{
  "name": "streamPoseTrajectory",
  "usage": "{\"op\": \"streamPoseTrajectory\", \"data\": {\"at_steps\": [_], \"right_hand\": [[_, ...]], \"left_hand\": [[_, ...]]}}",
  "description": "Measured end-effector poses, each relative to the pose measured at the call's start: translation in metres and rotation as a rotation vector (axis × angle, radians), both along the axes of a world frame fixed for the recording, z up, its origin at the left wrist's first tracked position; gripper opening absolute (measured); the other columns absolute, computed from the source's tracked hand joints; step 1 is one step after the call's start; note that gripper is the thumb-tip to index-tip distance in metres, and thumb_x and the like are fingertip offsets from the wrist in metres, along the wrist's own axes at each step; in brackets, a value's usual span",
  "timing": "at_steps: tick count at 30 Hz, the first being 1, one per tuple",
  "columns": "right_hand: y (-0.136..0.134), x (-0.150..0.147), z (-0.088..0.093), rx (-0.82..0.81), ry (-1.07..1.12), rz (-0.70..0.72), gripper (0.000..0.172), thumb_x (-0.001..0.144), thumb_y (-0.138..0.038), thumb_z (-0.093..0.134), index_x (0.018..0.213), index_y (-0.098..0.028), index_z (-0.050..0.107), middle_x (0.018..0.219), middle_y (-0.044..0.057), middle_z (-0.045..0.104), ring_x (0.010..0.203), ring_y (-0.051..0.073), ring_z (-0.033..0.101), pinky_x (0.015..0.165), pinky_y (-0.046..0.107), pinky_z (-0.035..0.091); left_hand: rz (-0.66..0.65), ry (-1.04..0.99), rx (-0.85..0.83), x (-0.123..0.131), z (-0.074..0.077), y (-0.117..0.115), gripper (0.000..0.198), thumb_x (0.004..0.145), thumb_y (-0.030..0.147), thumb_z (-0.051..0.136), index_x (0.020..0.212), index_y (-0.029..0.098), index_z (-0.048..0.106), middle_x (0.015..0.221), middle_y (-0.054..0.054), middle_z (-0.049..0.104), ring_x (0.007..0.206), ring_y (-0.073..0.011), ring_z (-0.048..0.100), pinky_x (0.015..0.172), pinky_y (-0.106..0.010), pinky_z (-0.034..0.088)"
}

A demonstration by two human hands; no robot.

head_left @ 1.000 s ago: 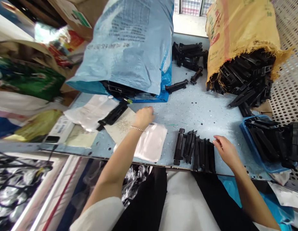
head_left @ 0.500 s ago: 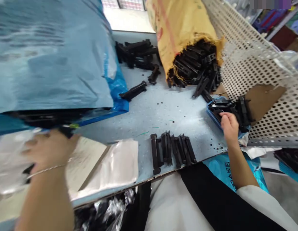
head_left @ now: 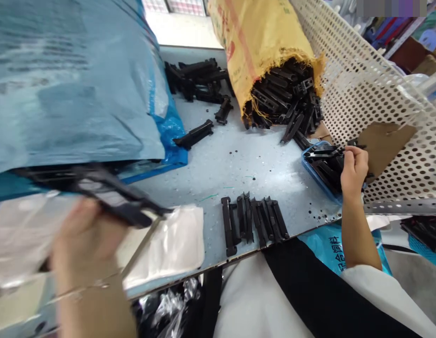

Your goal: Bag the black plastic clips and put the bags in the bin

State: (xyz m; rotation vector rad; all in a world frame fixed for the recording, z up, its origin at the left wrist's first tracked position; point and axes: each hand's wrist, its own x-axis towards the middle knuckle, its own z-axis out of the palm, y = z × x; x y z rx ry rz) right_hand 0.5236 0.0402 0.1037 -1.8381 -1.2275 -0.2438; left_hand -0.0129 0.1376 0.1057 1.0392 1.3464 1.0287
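My left hand (head_left: 91,230), smeared by motion, is closed around a long black plastic part (head_left: 115,197) in front of the blue bag's mouth. My right hand (head_left: 355,171) pinches a black plastic piece (head_left: 356,144) above the blue basket (head_left: 319,180), which holds more of these parts. Between my hands, at the table's front edge, several black parts (head_left: 228,225) lie side by side in a row. Other black parts show inside the mouth of the big blue bag (head_left: 98,103).
A yellow woven sack (head_left: 263,37) spills black parts onto the blue-grey table (head_left: 218,164). Loose parts (head_left: 200,80) lie behind, beside the blue bag. A perforated white rack (head_left: 372,94) stands right with cardboard (head_left: 386,145) against it. Clear plastic bags (head_left: 179,239) lie front left.
My left hand has come away from the blue bag's mouth with a black plastic part in it. My right hand has shifted right and slightly up over the basket.
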Motion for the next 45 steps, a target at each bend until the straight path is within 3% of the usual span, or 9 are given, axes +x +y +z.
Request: {"op": "streamPoseTrajectory", "data": {"at_steps": [5, 10, 16, 26, 30, 34, 38, 41, 45], "right_hand": [[0.027, -0.117, -0.012, -0.217, 0.284, 0.641, 0.027, 0.102, -0.042, 0.05, 0.118, -0.025, 0.063, 0.11, 0.008, 0.067, 0.101, 0.022, 0.066, 0.09, 0.044, 0.055], [0.047, -0.181, -0.037, -0.461, 0.719, 1.101, 0.042, 0.098, -0.043, 0.056, 0.136, -0.025, 0.052, 0.128, 0.01, 0.066, 0.11, 0.021, 0.067, 0.09, 0.039, 0.058], [0.043, -0.203, -0.034, -0.371, 0.617, 0.926, 0.027, 0.094, -0.037, 0.062, 0.118, -0.025, 0.06, 0.112, 0.006, 0.066, 0.097, 0.019, 0.067, 0.087, 0.037, 0.057], [0.045, -0.197, -0.025, -0.333, 0.05, 1.031, 0.037, 0.104, -0.049, 0.039, 0.08, -0.023, 0.049, 0.08, 0.005, 0.055, 0.078, 0.02, 0.053, 0.073, 0.034, 0.046], [0.043, -0.21, -0.029, -0.42, 0.506, 1.099, 0.046, 0.102, -0.061, 0.038, 0.074, -0.024, 0.042, 0.066, -0.002, 0.044, 0.06, 0.014, 0.044, 0.057, 0.028, 0.039], [0.04, -0.223, -0.028, -0.624, 0.924, 1.129, 0.053, 0.1, -0.07, 0.028, 0.077, -0.024, 0.043, 0.058, -0.007, 0.037, 0.047, 0.011, 0.036, 0.045, 0.025, 0.032], [0.027, -0.224, -0.021, -0.577, 0.289, 1.204, 0.049, 0.099, -0.065, 0.043, 0.087, -0.02, 0.057, 0.077, 0.003, 0.06, 0.069, 0.016, 0.055, 0.062, 0.029, 0.043], [0.013, -0.228, -0.027, -0.441, -0.254, 1.211, 0.041, 0.102, -0.053, 0.047, 0.089, -0.017, 0.061, 0.086, 0.01, 0.065, 0.078, 0.021, 0.057, 0.064, 0.032, 0.043], [0.01, -0.238, -0.05, -0.459, -0.42, 1.262, 0.038, 0.105, -0.043, 0.044, 0.084, -0.017, 0.061, 0.079, 0.008, 0.065, 0.072, 0.02, 0.058, 0.062, 0.032, 0.041]], "left_hand": [[-0.242, -0.54, -0.403, 0.099, -0.03, -0.036, 0.069, 0.082, 0.081, 0.048, 0.118, 0.025, 0.068, 0.095, -0.01, 0.072, 0.083, -0.0263, 0.069, 0.068, -0.045, 0.063], [-0.484, -0.891, -0.55, 0.158, -0.047, -0.058, 0.06, 0.082, 0.077, 0.056, 0.101, 0.02, 0.063, 0.08, -0.003, 0.054, 0.046, -0.0052, 0.034, 0.031, -0.017, 0.033], [-0.413, -0.57, -0.347, 0.154, -0.047, -0.075, 0.065, 0.079, 0.072, 0.068, 0.119, 0.021, 0.058, 0.086, -0.004, 0.065, 0.069, -0.0175, 0.065, 0.065, -0.034, 0.062], [-0.38, 0.088, 0.188, 0.138, -0.037, -0.092, 0.075, 0.096, 0.05, 0.056, 0.159, 0.027, 0.022, 0.139, -0.013, 0.06, 0.123, -0.0297, 0.062, 0.101, -0.047, 0.055], [-0.37, 0.226, 0.326, 0.139, -0.037, -0.091, 0.079, 0.094, 0.049, 0.058, 0.16, 0.024, 0.021, 0.156, -0.016, 0.045, 0.142, -0.0342, 0.045, 0.113, -0.052, 0.044], [-0.302, 0.103, 0.218, 0.136, -0.035, -0.073, 0.079, 0.091, 0.051, 0.062, 0.157, 0.022, 0.029, 0.131, -0.015, 0.065, 0.114, -0.0306, 0.066, 0.094, -0.044, 0.056], [-0.161, -0.12, 0.004, 0.127, -0.03, -0.054, 0.061, 0.096, 0.053, 0.054, 0.147, 0.022, 0.045, 0.086, -0.003, 0.071, 0.077, -0.0212, 0.071, 0.071, -0.034, 0.059], [-0.131, -0.097, 0.026, 0.128, -0.028, -0.053, 0.047, 0.095, 0.049, 0.057, 0.133, 0.022, 0.059, 0.107, -0.007, 0.073, 0.104, -0.0244, 0.069, 0.094, -0.036, 0.057], [-0.165, -0.003, 0.158, 0.136, -0.035, -0.062, 0.055, 0.095, 0.045, 0.059, 0.144, 0.023, 0.051, 0.148, -0.008, 0.056, 0.14, -0.0281, 0.049, 0.119, -0.041, 0.039]]}}
